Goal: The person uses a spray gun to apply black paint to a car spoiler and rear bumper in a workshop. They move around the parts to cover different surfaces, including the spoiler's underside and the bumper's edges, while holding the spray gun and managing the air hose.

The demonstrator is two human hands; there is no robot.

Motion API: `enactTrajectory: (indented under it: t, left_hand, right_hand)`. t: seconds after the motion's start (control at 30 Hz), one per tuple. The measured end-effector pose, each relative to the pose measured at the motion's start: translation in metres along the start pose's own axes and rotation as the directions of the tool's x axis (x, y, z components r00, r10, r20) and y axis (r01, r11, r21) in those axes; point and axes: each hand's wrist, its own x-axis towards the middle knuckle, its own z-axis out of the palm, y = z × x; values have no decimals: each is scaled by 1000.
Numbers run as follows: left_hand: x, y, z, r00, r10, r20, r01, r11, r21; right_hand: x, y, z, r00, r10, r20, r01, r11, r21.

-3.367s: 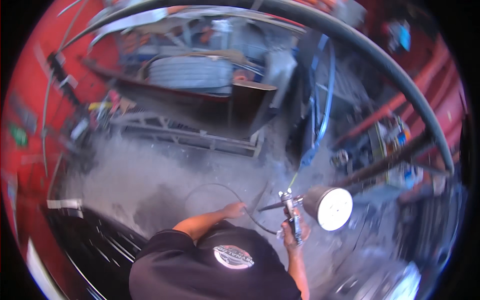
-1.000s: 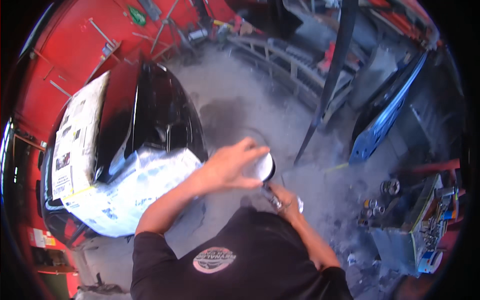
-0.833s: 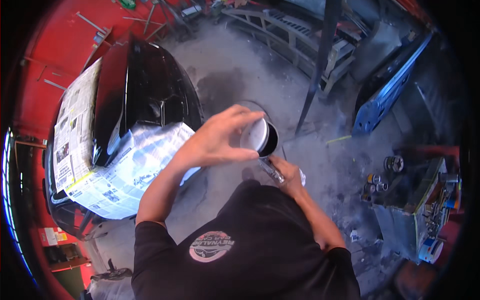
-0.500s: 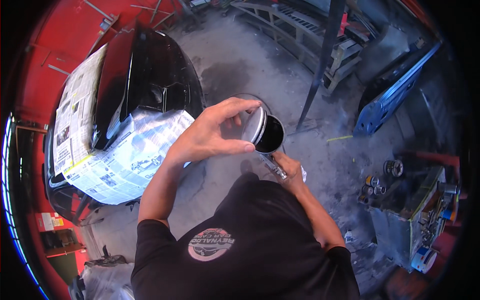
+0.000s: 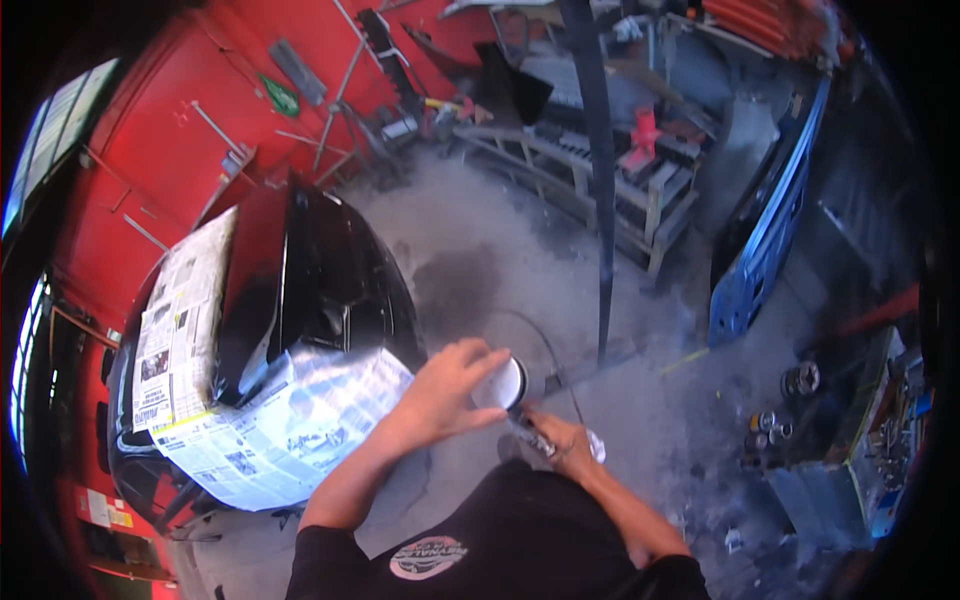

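Note:
My left hand (image 5: 447, 388) is closed around the rim of a pale round lid (image 5: 506, 384), thumb on the near side and fingers on the far side. The lid sits at the mouth of a spray gun's cup, which is mostly hidden behind it; whether it is seated I cannot tell. Below the cup, my right hand (image 5: 566, 446) grips the metal spray gun (image 5: 531, 434) by its handle. Left of my hands stands a black car (image 5: 352, 290) partly masked with newspaper sheets (image 5: 300, 430).
A dark hose (image 5: 548, 345) curves over the concrete floor beyond the gun. A dark post (image 5: 603, 200) rises ahead, before a wooden rack (image 5: 560, 180). On the right are a blue car panel (image 5: 765, 235), several small cans (image 5: 768, 425) and a cluttered workbench (image 5: 835, 485).
The lid has moved over the cup's mouth, hiding the dark paint seen earlier. My view has tilted up, so hands and car sit lower and more red wall shows.

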Motion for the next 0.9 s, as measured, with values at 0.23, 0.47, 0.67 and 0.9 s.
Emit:
enactTrajectory:
  t: [0.23,0.47,0.67,0.9]
  left_hand:
    - [10,17,3,1000,-11,29,9,997,76]
    - [14,28,6,999,-22,31,19,997,76]
    - [10,24,20,999,27,-31,-27,1000,-7]
    - [7,28,27,998,11,-56,-16,996,-92]
  right_hand:
    - [-4,-3,-14,998,62,20,-61,998,-23]
    - [-3,-19,-38,995,81,54,-79,996,-38]
    - [-10,-10,-35,998,64,10,-64,997,-36]
    - [-7,-13,-43,998,55,-5,-55,998,-26]
